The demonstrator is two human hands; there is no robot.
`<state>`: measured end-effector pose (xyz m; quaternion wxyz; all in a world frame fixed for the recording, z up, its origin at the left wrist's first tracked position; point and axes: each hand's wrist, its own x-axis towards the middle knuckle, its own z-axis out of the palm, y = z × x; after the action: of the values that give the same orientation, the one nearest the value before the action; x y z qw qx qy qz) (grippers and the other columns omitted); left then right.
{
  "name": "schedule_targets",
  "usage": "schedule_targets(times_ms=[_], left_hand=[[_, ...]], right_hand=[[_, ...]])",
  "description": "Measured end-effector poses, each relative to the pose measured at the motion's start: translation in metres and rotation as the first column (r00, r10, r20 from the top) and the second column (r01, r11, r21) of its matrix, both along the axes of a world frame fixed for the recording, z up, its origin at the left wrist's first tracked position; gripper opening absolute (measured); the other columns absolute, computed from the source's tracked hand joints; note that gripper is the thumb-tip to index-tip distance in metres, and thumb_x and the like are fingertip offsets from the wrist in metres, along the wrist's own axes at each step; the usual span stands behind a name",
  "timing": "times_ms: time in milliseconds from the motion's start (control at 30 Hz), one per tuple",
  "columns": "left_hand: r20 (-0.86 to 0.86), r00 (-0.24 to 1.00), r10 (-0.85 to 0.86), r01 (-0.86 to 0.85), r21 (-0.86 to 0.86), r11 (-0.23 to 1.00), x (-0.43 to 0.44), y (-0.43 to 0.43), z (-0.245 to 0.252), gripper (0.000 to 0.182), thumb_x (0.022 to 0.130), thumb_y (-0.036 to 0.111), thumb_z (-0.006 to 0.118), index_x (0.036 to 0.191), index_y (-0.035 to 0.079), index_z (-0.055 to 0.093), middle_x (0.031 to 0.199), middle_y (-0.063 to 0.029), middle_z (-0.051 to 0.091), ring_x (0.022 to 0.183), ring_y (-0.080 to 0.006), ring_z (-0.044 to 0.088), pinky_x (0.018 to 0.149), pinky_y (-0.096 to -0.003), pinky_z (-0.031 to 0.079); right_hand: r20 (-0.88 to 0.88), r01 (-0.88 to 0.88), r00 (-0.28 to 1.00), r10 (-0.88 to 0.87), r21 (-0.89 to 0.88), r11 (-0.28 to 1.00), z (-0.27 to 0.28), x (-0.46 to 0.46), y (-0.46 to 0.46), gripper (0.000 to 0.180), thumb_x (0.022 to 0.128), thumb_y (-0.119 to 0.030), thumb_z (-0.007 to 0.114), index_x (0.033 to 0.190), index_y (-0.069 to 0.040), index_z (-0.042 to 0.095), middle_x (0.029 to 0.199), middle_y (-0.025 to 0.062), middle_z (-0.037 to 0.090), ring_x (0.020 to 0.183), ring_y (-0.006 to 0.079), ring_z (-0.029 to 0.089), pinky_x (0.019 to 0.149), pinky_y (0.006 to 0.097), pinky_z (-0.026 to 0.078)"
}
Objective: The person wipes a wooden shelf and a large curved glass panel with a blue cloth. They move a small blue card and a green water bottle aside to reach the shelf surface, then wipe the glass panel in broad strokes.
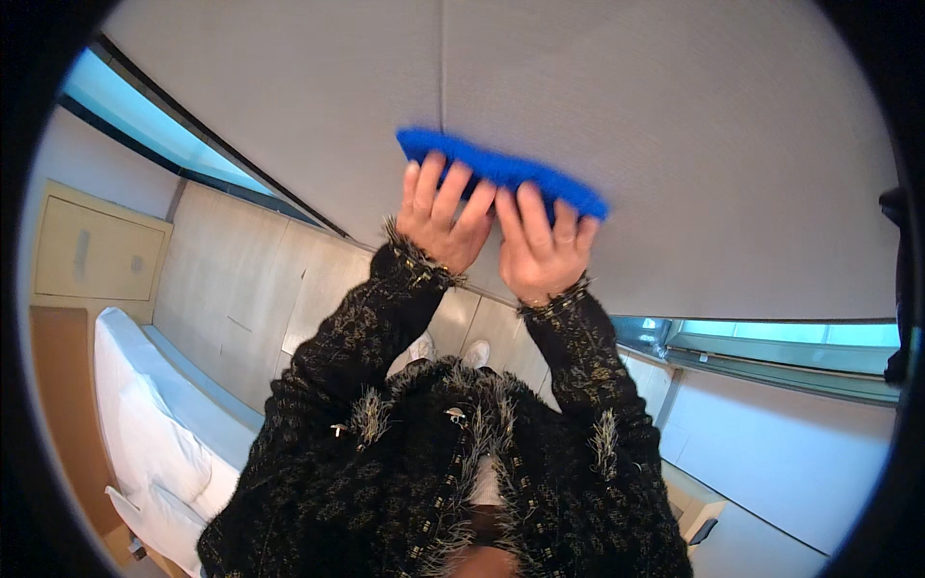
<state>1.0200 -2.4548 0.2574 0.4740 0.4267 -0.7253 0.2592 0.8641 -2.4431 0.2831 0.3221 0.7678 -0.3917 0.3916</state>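
Observation:
A folded blue cloth [506, 165] lies slantwise against a large grey panel [686, 144], which has one straight seam running up from the cloth. My left hand [444, 213] holds the cloth's left part, fingers spread over its lower edge. On its right part, my right hand [542, 242] holds it with bent fingers. Both thumbs are close together near the middle. Motion blurs the cloth and fingertips a little. My hands hide part of the cloth's lower edge.
Pale floor tiles [231, 289] show below the panel, with my white shoes [477, 352] on them. Something draped in white fabric [155, 412] stands at lower left, near a cream cabinet door [97, 246]. A bluish window frame [780, 347] borders the panel at right.

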Motion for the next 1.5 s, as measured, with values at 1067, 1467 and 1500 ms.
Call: schedule_targets(times_ms=[1067,1467,1500], left_hand=[[-0.068,0.997,-0.022,0.023,0.005,1.0,0.062,-0.015,0.059,0.05,0.075,0.013,0.071,0.122,0.01,0.056,0.139,-0.017,0.04,0.13,-0.0411,0.037,0.103,-0.056,0.038],[-0.099,0.994,-0.038,0.009,-0.284,0.959,0.107,-0.068,0.192,0.037,0.083,0.02,0.057,0.12,0.016,0.065,0.137,-0.0089,0.052,0.128,-0.0324,0.045,0.105,-0.0461,0.037],[-0.095,0.995,-0.008,-0.012,-0.212,0.977,0.117,-0.065,0.175,0.037,0.083,0.02,0.057,0.119,0.016,0.065,0.137,-0.0088,0.052,0.128,-0.0324,0.045,0.105,-0.046,0.037]], right_hand=[[-0.166,0.004,0.986,0.016,0.117,0.993,0.055,0.066,-0.015,0.04,0.081,-0.02,0.058,0.119,-0.013,0.066,0.134,0.0016,0.054,0.13,0.0237,0.044,0.116,0.0504,0.01],[0.121,0.057,0.992,-0.044,-0.105,0.993,0.163,0.132,-0.054,0.044,0.08,-0.018,0.057,0.123,-0.008,0.061,0.138,0.0126,0.049,0.127,0.0414,0.041,0.11,0.0557,0.018],[0.092,0.064,0.994,-0.057,-0.08,0.995,0.149,0.136,-0.051,0.044,0.08,-0.017,0.057,0.122,-0.008,0.062,0.137,0.0124,0.05,0.126,0.0413,0.042,0.109,0.0556,0.019]])
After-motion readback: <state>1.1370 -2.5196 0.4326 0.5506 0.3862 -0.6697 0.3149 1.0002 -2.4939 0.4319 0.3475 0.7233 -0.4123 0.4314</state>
